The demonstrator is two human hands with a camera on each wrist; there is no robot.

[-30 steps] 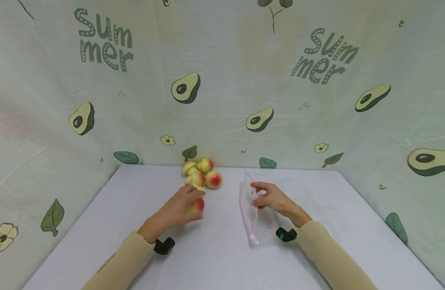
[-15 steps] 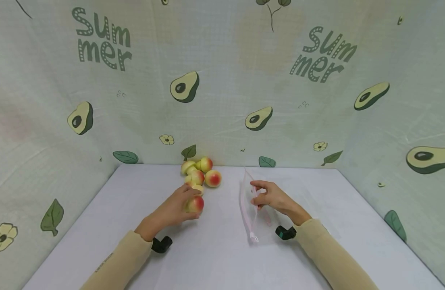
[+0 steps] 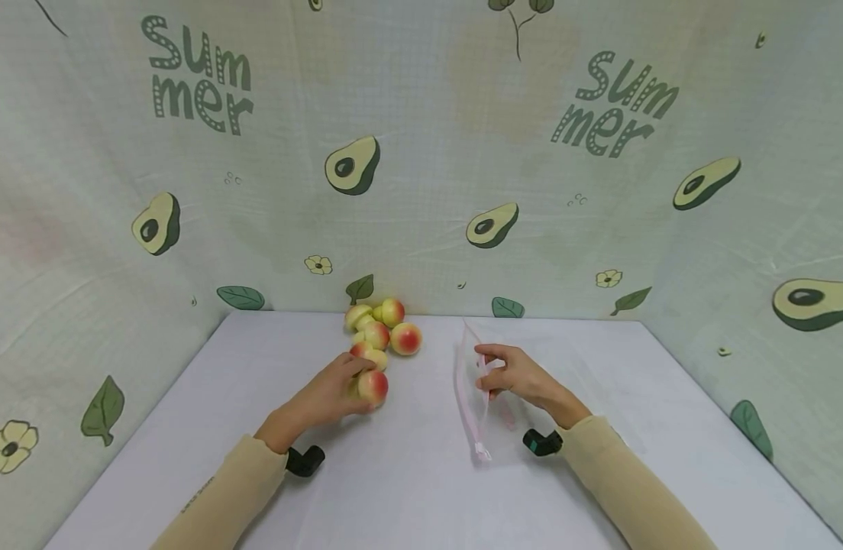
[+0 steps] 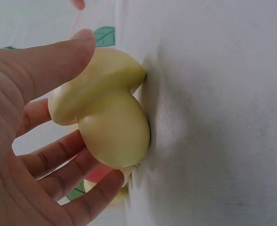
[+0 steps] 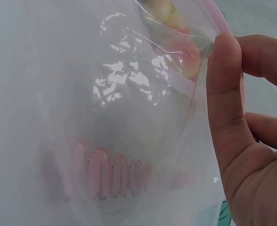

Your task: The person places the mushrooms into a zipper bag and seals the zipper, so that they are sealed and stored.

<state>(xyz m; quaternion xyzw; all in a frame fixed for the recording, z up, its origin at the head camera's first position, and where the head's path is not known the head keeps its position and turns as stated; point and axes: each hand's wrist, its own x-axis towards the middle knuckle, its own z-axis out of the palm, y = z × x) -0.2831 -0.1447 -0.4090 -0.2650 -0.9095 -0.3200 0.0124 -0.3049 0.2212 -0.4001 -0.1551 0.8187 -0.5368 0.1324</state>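
A toy-like mushroom (image 3: 373, 387) with a red-and-yellow cap and a pale stem (image 4: 114, 129) lies on the table. My left hand (image 3: 332, 389) is cupped round it from the left, fingers loosely bent. In the left wrist view the thumb overlaps the cap and the other fingers pass behind; whether they press on it is hard to see. My right hand (image 3: 521, 380) pinches the pink zip edge of a clear zip bag (image 3: 468, 405) between thumb and forefinger. The bag's mouth edge faces left, with a slider (image 3: 481, 452) at its near end. Pink printing shows on the bag (image 5: 100, 172).
Several more mushrooms (image 3: 405, 339) lie bunched beyond my left hand, near the back of the white table (image 3: 408, 489). A printed cloth (image 3: 421, 191) walls the table at the back and sides. A black wrist camera (image 3: 305, 461) sits beneath the left wrist.
My left hand has drawn back slightly to the left, so more of the mushroom's cap shows. The mushroom stays about where it was. My right hand and the bag have hardly moved.
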